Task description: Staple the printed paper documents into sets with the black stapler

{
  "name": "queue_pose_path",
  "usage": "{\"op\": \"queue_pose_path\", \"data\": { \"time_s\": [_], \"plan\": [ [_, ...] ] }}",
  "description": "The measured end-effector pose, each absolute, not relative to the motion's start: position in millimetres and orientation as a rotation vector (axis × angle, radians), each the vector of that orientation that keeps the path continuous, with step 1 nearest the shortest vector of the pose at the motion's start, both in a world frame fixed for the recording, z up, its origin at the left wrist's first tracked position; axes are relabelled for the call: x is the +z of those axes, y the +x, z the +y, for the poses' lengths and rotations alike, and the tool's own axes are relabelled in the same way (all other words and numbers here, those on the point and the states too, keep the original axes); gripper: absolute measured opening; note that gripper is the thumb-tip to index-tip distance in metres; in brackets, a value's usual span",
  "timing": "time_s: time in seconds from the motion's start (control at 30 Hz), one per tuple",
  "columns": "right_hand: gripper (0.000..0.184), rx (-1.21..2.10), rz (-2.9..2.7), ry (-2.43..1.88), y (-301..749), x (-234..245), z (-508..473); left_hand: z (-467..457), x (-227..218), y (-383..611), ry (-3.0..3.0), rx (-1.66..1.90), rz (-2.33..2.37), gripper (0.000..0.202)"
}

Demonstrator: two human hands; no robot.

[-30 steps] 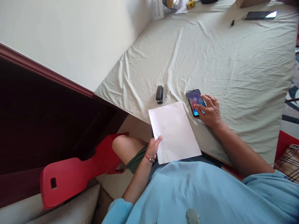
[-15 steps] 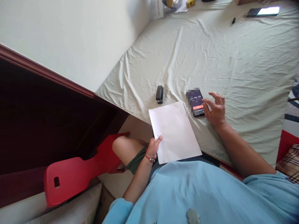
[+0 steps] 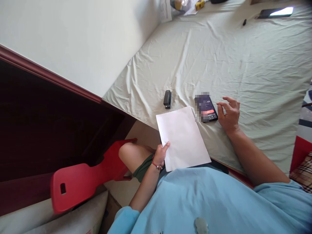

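My left hand (image 3: 161,154) is closed on the left edge of a white sheet of paper (image 3: 184,136), thumb on top and the other fingers hidden beneath. The paper reaches from my lap over the near edge of the cloth-covered surface; whether it is one sheet or a stack I cannot tell. My right hand (image 3: 229,115) hovers just right of a phone (image 3: 207,109), fingers bent and apart, holding nothing. The phone lies face up with a lit timer screen, partly blurred out. A black stapler (image 3: 167,99) rests beyond the paper's far left corner.
A wrinkled pale cloth (image 3: 219,58) covers the surface. At the back lie a yellow tape measure (image 3: 200,4), a small black object (image 3: 244,22) and another phone with a bright screen (image 3: 275,12). A red plastic chair (image 3: 75,185) stands at left, below a white wall (image 3: 73,39).
My right hand has drawn slightly right, away from the phone's edge. The left hand keeps its hold on the paper. The whole view has shifted a little.
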State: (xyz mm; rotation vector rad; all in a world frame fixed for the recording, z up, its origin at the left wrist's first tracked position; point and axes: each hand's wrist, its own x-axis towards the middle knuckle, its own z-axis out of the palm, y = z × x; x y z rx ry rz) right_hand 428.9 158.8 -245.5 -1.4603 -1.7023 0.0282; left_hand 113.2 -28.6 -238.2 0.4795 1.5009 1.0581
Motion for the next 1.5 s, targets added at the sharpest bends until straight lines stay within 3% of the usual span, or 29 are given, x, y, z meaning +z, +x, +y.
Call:
{"op": "queue_pose_path", "data": {
  "time_s": [0.47,0.83,1.07,1.23,1.5],
  "plan": [
    [0.028,0.101,-1.625,-1.461,426,-231,151,-23,-245,111,0.439,1.071,1.491,0.063],
    [0.02,0.394,-1.961,-1.003,396,-213,108,-34,-234,104,0.423,1.186,1.504,0.057],
    [0.048,1.04,-1.91,-1.172,375,-206,90,-42,-220,98,0.482,1.306,1.505,0.049],
    [0.061,1.471,-1.689,-1.052,365,-203,78,-45,-214,96,0.497,1.327,1.482,0.05],
    [0.044,2.124,-1.209,-0.766,363,-198,73,-45,-209,100,0.528,1.303,1.462,0.051]
  ]
}}
